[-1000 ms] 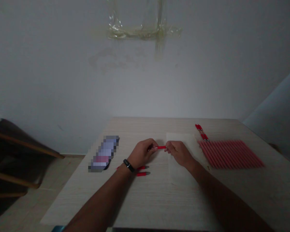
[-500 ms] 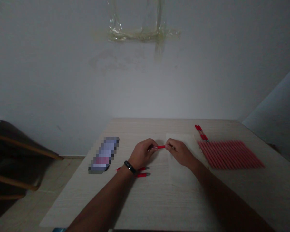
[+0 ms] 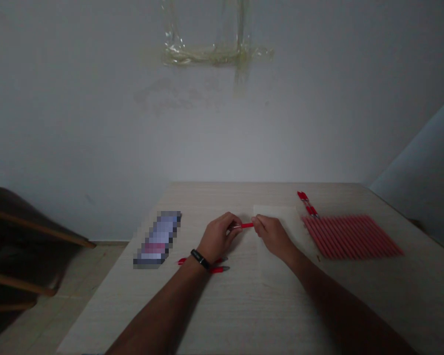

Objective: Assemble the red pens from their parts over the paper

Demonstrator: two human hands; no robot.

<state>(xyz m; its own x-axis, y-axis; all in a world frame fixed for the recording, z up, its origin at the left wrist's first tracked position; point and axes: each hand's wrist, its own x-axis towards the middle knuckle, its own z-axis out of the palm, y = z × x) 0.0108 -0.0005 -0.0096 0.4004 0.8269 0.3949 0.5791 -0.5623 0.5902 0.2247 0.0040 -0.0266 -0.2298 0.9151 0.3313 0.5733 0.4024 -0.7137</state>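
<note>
Pale wood-grain table [image 3: 244, 305] under dim light, pushed up against a grey wall. Near its middle, left hand [image 3: 218, 236] and right hand [image 3: 272, 235] were clamped on the two ends of a short red pen piece [image 3: 247, 225], fingertips pinched tight. Slim, bright red, with a thin pale tip showing toward the left hand, and held level over the left edge of a white sheet [image 3: 281, 213]. Wore a black wristband [image 3: 200, 259] on the left wrist, with two red pens [image 3: 219, 269], grey-tipped, just beside it. Further right lay a neat row of red barrels [image 3: 351, 235], side by side, and a loose pair [image 3: 306, 202] at its far corner. Off to the left was a blurred-out flat object [image 3: 157, 239].
</note>
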